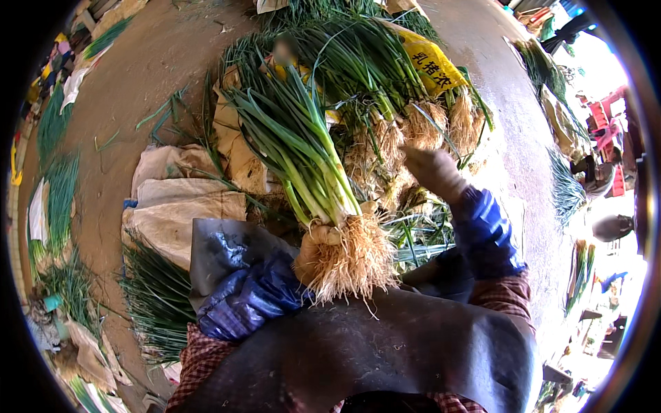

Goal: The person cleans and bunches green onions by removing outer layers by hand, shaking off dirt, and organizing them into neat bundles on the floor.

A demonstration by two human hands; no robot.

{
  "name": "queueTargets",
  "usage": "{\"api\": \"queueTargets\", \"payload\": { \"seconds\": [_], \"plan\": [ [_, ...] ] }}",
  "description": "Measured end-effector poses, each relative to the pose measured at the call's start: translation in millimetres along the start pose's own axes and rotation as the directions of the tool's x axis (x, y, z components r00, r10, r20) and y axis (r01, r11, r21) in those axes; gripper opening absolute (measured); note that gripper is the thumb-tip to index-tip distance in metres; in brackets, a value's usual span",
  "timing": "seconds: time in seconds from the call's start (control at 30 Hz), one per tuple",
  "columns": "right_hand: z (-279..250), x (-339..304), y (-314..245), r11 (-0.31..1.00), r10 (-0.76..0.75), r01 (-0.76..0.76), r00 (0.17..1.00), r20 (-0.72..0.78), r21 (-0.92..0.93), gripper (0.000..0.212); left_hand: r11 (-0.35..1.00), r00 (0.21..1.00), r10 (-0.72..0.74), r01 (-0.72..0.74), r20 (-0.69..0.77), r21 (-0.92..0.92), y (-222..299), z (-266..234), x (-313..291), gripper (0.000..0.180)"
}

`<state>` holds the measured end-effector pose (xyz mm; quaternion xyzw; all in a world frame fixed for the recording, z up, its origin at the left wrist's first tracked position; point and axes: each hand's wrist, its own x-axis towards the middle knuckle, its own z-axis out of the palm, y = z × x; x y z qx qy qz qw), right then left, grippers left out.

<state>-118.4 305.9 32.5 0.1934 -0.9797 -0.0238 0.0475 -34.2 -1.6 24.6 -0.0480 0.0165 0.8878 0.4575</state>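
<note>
A bunch of green onions (296, 144) leans away from me, its leafy tops pointing far left and its pale shaggy roots (351, 258) toward my lap. My left hand (320, 241), in a tan glove, is closed round the white stems just above those roots. My right hand (437, 173), also gloved, reaches out over the heap with its fingers stretched toward the roots of other green onions (423, 125). I see nothing held in it. Blue sleeve covers (485, 230) wrap both forearms, and a dark apron (385, 344) spreads across my lap.
A yellow printed sack (427, 58) lies over the far heap. Beige sacks (182, 213) rest on the floor at left, beside more green onions (158, 303). Further bundles (58, 199) line the left side. Red crates (606, 120) stand at far right.
</note>
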Motion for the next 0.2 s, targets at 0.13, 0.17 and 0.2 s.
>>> {"api": "queueTargets", "payload": {
  "seconds": [0.13, 0.17, 0.2],
  "plan": [
    [2, 69, 8, 0.918, 0.388, -0.389, 0.921, 0.034, 0.072, 0.045, 0.998, 0.997, 0.006, -0.002, 0.076, -0.065, 5, -32, 6, 0.061],
    [24, 74, 16, 0.922, 0.384, -0.385, 0.922, 0.043, 0.028, 0.047, 0.996, 0.998, -0.005, 0.01, 0.06, -0.087, 4, -29, 6, 0.062],
    [41, 75, 22, 0.924, 0.382, -0.382, 0.923, 0.051, -0.019, 0.049, 0.997, 0.998, -0.006, 0.01, 0.059, -0.078, 6, -27, 5, 0.062]
  ]
}}
